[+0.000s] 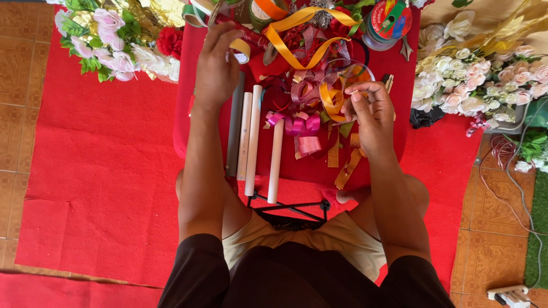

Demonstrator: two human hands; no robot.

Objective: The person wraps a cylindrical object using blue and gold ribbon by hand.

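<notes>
I look down at a small red-covered table (188, 125) over my knees. My left hand (216, 63) reaches to the table's far left, its fingers touching a roll of tape (241, 49) among ribbon spools. My right hand (371, 111) is raised over the table's right side, fingers pinched on a loop of orange-gold ribbon (332, 98). A pink ribbon bow (299, 125) lies in the middle, with gold ribbon scraps (348, 168) below it. Three pale tubes (251, 137) lie side by side on the left half.
Pink and white artificial flowers (108, 40) lie at the far left, a bigger white and pink bunch (485, 85) at the right. Ribbon spools (388, 23) and a yellow ribbon (297, 34) crowd the far edge. A red cloth (97, 171) covers the tiled floor. A power strip (511, 295) sits bottom right.
</notes>
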